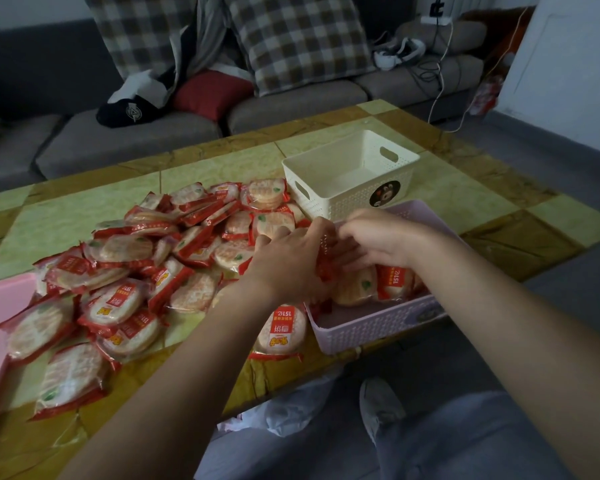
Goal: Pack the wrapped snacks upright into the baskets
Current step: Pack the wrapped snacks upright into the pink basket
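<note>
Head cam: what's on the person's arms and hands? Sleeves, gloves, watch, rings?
Nothing worn that shows. The left hand and right hand are ungloved, with no ring visible. The left forearm and right forearm are bare to the frame edge: no sleeve, watch or wristband.

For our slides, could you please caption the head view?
Left hand grips a wrapped snack, right hand touching it, over the lilac basket beside a snack pile and empty cream basket.
</note>
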Available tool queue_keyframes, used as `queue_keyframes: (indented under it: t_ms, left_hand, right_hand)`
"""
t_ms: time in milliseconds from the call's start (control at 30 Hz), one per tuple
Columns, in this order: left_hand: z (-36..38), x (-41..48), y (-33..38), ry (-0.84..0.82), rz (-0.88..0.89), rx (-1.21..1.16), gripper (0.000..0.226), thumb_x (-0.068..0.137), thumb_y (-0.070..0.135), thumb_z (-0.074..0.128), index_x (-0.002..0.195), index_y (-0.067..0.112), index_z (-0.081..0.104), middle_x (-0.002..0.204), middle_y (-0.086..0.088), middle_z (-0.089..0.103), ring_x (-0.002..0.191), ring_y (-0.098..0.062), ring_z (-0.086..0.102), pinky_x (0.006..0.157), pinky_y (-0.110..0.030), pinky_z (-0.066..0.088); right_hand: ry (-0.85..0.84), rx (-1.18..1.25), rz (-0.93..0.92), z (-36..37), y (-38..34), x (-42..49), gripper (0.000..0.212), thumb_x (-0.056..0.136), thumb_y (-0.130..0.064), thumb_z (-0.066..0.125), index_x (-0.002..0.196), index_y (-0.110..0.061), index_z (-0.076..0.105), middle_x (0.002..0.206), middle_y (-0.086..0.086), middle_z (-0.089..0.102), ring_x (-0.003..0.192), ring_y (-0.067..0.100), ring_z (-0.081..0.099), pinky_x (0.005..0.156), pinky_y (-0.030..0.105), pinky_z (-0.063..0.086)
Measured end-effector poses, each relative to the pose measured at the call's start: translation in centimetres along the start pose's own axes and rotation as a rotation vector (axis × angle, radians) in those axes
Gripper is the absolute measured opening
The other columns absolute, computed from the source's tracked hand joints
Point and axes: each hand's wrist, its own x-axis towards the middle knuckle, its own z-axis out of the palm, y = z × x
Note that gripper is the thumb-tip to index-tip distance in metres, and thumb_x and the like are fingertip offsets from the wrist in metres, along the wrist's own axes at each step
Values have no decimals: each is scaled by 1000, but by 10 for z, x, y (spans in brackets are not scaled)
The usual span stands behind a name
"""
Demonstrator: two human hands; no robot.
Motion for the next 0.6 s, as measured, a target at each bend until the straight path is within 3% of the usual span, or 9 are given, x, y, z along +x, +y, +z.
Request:
queue_keyframes:
  t_ms: [67, 133, 233, 333, 400, 500, 600]
  left_hand:
    - [0, -1, -3, 1, -1, 86, 68, 77, 55, 69, 138, 38, 42, 131, -2, 54, 121, -28, 46, 102, -52, 39]
    - [-1, -2, -4, 26, -12, 167, 57, 79, 55, 67, 130, 34, 53, 132, -5, 50, 123, -31, 44, 102, -50, 41]
    - [-3, -2, 3, 58, 3, 295, 61, 79, 57, 65, 134, 33, 53, 143, -10, 37, 128, -36, 37, 104, -49, 42]
    - [-9, -2, 1, -34, -33, 317, 76, 72, 63, 71, 140, 41, 45, 149, -10, 29, 133, -38, 32, 105, -49, 39]
    - [-9, -2, 0, -64, -66, 309, 78, 72, 62, 73, 141, 41, 44, 151, -11, 27, 135, -40, 30, 105, -50, 39]
    - [-4, 0, 6, -48, -89, 328, 69, 80, 50, 71, 141, 31, 44, 148, -13, 27, 134, -43, 33, 96, -48, 47]
    - [-3, 3, 11, -23, -107, 350, 66, 84, 42, 70, 142, 26, 42, 144, -13, 31, 132, -43, 37, 88, -45, 50]
  right_hand:
    - [154, -450, -87, -13, 1, -8, 20, 102, -15, 53, 108, -9, 70, 99, 13, 74, 82, 22, 72, 85, 44, 61]
    - [158, -858, -88, -20, 3, -15, 22, 94, -32, 68, 108, -15, 71, 93, 5, 74, 76, 16, 70, 81, 39, 61]
    - [48, -1071, 27, -21, 12, -19, 40, 75, -44, 84, 102, -18, 68, 90, 0, 73, 77, 20, 71, 77, 39, 62]
    - [52, -1266, -44, -14, 18, -16, 37, 73, -48, 84, 86, -21, 61, 88, 1, 67, 78, 23, 66, 71, 39, 58]
    - [50, -1246, -98, -12, 17, -15, 31, 78, -41, 81, 86, -20, 60, 89, 2, 66, 79, 23, 64, 63, 35, 52]
    - [128, -1013, -136, -13, 17, -5, 14, 88, -24, 68, 93, -11, 64, 88, 8, 69, 81, 29, 67, 61, 33, 48]
    - [181, -720, -153, -7, 13, 4, 29, 90, -39, 70, 92, -10, 66, 81, 7, 69, 78, 25, 67, 62, 32, 46]
